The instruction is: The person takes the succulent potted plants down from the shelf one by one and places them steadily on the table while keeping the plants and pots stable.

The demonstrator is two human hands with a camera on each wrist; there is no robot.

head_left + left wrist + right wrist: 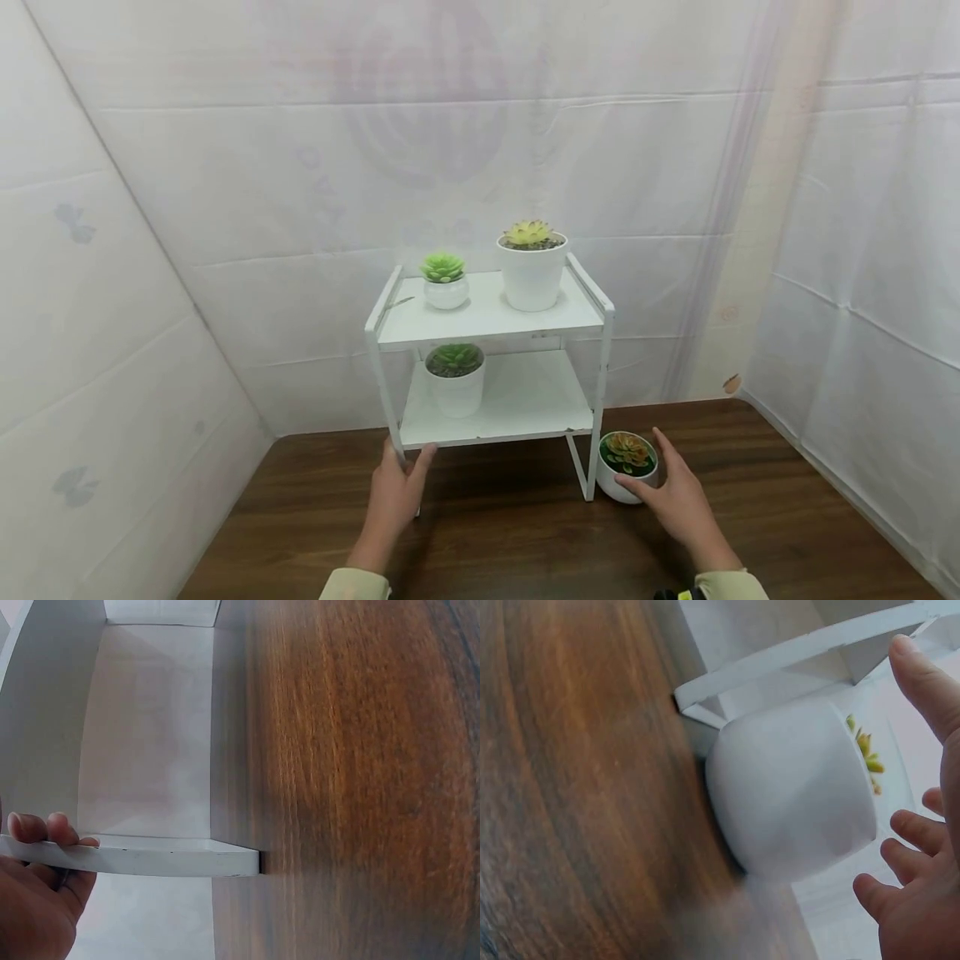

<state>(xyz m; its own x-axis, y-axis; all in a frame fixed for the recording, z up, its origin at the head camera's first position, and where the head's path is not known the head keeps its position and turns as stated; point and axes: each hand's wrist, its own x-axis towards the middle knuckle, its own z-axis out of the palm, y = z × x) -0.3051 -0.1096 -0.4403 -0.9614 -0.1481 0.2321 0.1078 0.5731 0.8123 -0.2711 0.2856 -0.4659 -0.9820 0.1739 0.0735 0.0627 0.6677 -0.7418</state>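
My left hand [395,492] grips the front left leg [172,862] of a white two-tier shelf [487,331], below the lower board. In the left wrist view the fingers curl round that leg. My right hand [678,500] is spread beside a round white pot [795,787] with an orange-green succulent [628,450]. Thumb and fingers stand on either side of the rim in the head view; a gap shows between hand and pot in the right wrist view. The pot stands upright on the table, close to the shelf's right leg [602,392].
On the top board are a small potted green succulent [447,292] and a larger white pot [532,279] with a yellowish succulent. Another potted green succulent [459,392] stands on the lower board's left side. Behind the brown table [510,542] hang white sheet walls [300,183].
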